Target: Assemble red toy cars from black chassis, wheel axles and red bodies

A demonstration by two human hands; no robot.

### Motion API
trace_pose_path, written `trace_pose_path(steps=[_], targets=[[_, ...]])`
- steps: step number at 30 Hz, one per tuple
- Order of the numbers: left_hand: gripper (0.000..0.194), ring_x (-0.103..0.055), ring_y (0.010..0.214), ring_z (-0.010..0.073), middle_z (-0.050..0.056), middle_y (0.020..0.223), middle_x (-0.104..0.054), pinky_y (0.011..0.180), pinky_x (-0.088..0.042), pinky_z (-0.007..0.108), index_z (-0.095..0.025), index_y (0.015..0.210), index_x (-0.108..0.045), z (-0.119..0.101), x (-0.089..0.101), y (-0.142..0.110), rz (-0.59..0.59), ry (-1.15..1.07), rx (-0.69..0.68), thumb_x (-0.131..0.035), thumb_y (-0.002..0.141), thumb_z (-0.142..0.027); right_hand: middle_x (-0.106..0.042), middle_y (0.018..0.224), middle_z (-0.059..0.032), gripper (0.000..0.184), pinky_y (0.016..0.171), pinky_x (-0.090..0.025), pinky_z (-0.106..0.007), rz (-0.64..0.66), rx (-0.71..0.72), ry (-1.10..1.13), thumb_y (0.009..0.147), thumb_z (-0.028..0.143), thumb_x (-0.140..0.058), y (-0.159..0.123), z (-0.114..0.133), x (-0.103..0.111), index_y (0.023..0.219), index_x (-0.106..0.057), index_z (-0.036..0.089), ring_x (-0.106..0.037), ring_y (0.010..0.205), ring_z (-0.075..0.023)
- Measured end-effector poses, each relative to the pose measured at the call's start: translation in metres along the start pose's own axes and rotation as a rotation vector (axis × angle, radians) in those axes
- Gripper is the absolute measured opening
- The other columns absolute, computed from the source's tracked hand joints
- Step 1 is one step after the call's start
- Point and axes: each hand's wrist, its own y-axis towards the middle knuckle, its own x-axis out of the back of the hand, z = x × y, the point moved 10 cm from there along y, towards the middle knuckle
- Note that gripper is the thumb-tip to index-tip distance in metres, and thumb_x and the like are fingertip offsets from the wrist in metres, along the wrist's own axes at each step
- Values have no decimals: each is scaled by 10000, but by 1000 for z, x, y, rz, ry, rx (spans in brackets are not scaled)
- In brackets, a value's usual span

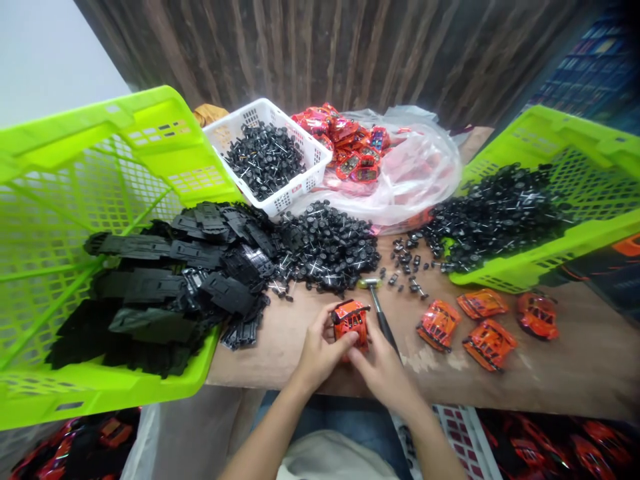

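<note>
Between both hands, an orange-red toy car [350,317] with black trim is held just above the front of the table. My left hand [320,350] grips its left side, thumb across the near end. On the other side my right hand [383,363] has its fingers wrapped along the car, its thumb close to the left one. A hammer [382,317] with a yellowish head and black handle lies right behind my right hand, its lower handle hidden. Several finished-looking orange toy cars [436,325] rest on the table to the right.
A green crate [200,373] at left spills black chassis plates [150,280]. Black wheel axles fill a white basket [295,193], a heap [330,250] and a tilted green crate [505,277]. Red car bodies [345,137] lie on a clear plastic bag [425,167]. More cars [560,443] are below the table [565,373].
</note>
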Motion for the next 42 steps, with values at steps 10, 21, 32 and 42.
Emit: trace_pose_path(steps=[10, 21, 32, 42], targets=[[409, -630, 818, 183, 53, 951, -659, 724, -503, 258, -182, 1063, -575, -2, -11, -13, 70, 31, -53, -733, 703, -296, -652, 894, -38, 231, 747, -518, -268, 12, 17, 491, 815, 335, -594, 17, 17, 15, 989, -569, 186, -635, 823, -171], [366, -587, 905, 193, 53, 971, -636, 841, -444, 301, -173, 1041, -607, 9, 42, 7, -181, 324, 6, -698, 722, -327, -655, 955, -106, 219, 810, -432, -386, 0, 176, -351, 814, 178, -513, 6, 25, 3, 1002, -625, 170, -576, 935, -262], [347, -585, 950, 216, 72, 1023, -637, 863, -442, 318, -174, 1069, -633, 15, 35, 13, -79, 322, 12, -666, 737, -271, -705, 724, -51, 258, 630, -466, -273, -76, -133, -98, 803, 385, -534, 27, -17, 17, 749, -683, 182, -634, 657, -189], [247, -587, 927, 216, 65, 979, -646, 852, -440, 324, -181, 991, -646, 16, 32, 20, -58, 371, -20, -612, 753, -238, -688, 773, -49, 211, 650, -470, -291, -81, -83, -106, 787, 362, -564, 19, -15, 16, 813, -652, 173, -618, 704, -194]])
